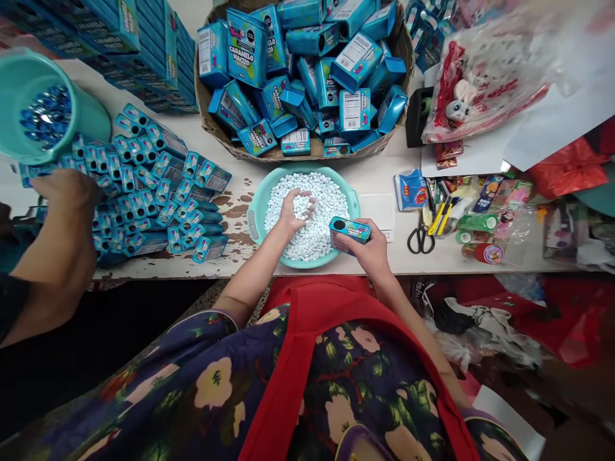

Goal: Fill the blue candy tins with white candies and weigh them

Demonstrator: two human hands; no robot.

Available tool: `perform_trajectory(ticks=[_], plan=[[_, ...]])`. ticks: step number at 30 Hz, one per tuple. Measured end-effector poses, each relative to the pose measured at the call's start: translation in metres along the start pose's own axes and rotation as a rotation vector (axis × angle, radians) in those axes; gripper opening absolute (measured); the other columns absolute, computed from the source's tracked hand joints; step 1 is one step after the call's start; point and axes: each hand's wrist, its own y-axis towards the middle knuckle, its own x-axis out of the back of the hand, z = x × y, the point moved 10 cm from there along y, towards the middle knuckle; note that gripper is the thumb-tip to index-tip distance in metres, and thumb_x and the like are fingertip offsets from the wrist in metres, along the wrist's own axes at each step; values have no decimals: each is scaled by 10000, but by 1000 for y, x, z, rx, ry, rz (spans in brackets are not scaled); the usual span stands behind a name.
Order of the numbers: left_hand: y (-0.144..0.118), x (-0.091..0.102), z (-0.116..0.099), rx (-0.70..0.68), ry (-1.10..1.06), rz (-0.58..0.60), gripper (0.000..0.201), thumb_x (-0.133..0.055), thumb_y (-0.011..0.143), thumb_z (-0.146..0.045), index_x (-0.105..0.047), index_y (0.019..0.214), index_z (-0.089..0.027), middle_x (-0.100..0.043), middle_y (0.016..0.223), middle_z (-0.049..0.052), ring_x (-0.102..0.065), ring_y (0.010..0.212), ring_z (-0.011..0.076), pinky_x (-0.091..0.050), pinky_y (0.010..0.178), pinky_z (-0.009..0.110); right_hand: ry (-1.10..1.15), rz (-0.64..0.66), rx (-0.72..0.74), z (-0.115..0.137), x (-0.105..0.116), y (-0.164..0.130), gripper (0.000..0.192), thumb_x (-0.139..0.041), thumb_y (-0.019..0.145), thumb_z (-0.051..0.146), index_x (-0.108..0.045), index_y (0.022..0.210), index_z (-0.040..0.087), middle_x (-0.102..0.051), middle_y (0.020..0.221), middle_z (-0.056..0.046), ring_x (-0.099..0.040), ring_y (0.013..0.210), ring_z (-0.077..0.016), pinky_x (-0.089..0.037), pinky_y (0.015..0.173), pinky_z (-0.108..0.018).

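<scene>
- Right hand, nearest, grips a small blue box over the teal basin.
- Left hand, palm up, cups white candies, fingers seemingly half-curled.

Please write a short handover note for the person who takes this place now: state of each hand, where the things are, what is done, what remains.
Left hand: in the basin, closed around a scoop of white candies.
Right hand: holds one small blue box over the basin's near rim.
Basket behind the basin: heaped with blue boxes.
Done, as it seems: many boxes laid in rows to the left, where a co-worker's hand rests.
Left: the held box shows no candies in it yet; the basin is well filled.
</scene>
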Motion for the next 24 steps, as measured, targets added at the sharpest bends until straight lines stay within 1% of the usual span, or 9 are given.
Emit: perform_trajectory(ticks=[1,3,6,9,11,13,15,19,24], plan=[[-1,-2,2,7,11,-14,211,-550,843,-389,-542,796,-183,-590,629,10,-525,435,74,-339,344,144,-21,4,18,1,-1,1,488,-841,604,485,-637,955,216,-683,840,5,-608,746,-164,-520,711,-313],[-7,-13,1,-15,40,-1,227,-577,822,-394,-520,745,-189,-541,593,-11,-463,400,50,-291,327,140,-82,2,68,3,-3,5,467,-825,639,491,-639,973,224,-690,896,-12,-624,799,-179,-517,758,-323],[-27,-36,-10,-156,108,43,256,-572,812,-430,-528,723,-194,-535,592,-5,-456,399,53,-290,326,162,-219,2,193,12,-11,10,409,-803,673,482,-648,959,234,-685,957,-35,-638,878,-210,-510,825,-350],[-52,-60,-23,-374,194,93,313,-575,802,-501,-549,751,-194,-576,633,11,-537,457,84,-380,379,193,-344,44,311,23,-28,12,351,-786,699,443,-653,954,241,-680,972,-46,-644,916,-236,-507,834,-366],[-64,-68,-27,-481,229,100,337,-587,788,-532,-562,786,-196,-603,679,13,-605,537,109,-462,457,216,-400,59,346,28,-37,13,325,-782,709,418,-652,951,245,-679,961,-47,-644,932,-251,-507,826,-373],[-68,-71,-28,-541,228,92,329,-604,771,-526,-562,805,-201,-610,710,5,-635,594,118,-506,526,232,-433,54,350,32,-41,14,311,-782,715,394,-650,955,244,-678,964,-52,-644,955,-265,-507,830,-383],[-69,-71,-30,-577,218,87,306,-623,753,-500,-553,800,-205,-601,714,-6,-630,604,113,-511,550,234,-447,38,343,34,-42,15,308,-779,725,371,-650,967,233,-677,986,-64,-644,982,-276,-505,846,-394],[-67,-75,-34,-604,238,88,266,-650,747,-443,-541,763,-201,-575,696,-13,-608,594,107,-491,541,231,-472,37,348,36,-43,15,319,-787,725,353,-651,981,220,-674,1005,-75,-641,997,-287,-502,855,-404],[-65,-79,-38,-613,261,81,270,-663,787,-399,-502,700,-201,-539,649,-29,-549,518,85,-432,483,222,-452,20,364,38,-41,15,305,-788,722,369,-643,960,245,-681,979,-54,-643,968,-271,-502,833,-391]])
